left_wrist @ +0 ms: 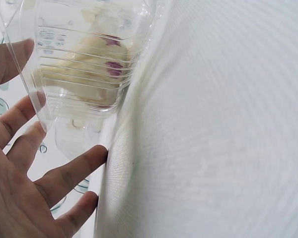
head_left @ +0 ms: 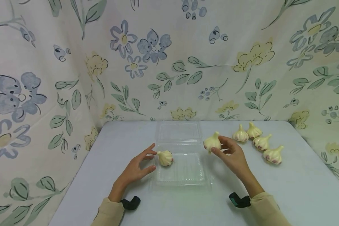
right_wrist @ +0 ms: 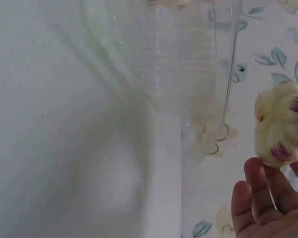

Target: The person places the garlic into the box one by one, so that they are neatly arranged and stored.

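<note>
A clear plastic clamshell box (head_left: 183,169) lies with its lid folded back on the white table. One garlic bulb (head_left: 165,158) sits inside it at the left. My left hand (head_left: 137,168) is at the box's left side, fingers spread and straight; in the left wrist view its fingertips (left_wrist: 37,99) meet the clear wall. My right hand (head_left: 233,157) pinches another garlic bulb (head_left: 212,142) between thumb and fingers, raised beside the box's right edge. The right wrist view shows this pale bulb (right_wrist: 280,124) with purple patches above the table.
Several more garlic bulbs (head_left: 262,142) are grouped at the table's back right. The open lid (head_left: 179,131) extends toward the back edge. A floral curtain (head_left: 169,62) hangs behind the white table (head_left: 115,141). Dark wrist-worn devices (head_left: 240,200) show at both cuffs.
</note>
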The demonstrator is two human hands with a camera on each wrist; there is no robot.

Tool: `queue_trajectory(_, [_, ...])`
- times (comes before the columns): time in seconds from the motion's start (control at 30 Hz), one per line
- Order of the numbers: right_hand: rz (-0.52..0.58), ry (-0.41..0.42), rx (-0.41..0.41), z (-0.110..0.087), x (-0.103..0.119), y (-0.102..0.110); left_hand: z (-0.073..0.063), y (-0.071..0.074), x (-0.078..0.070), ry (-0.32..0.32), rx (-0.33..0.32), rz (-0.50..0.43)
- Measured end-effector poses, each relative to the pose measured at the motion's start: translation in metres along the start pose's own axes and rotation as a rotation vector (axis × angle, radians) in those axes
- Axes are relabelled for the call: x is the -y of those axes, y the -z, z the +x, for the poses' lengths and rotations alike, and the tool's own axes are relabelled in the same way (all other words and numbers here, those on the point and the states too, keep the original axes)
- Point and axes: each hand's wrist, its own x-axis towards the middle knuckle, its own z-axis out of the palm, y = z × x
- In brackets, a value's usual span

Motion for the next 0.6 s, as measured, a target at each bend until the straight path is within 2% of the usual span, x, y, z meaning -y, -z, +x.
queue_trajectory(0.6, [-0.068, 0.157, 0.112, -0.011, 0.015, -0.039, 0.002, 0.000, -0.001, 0.010, 0.001, -0.005])
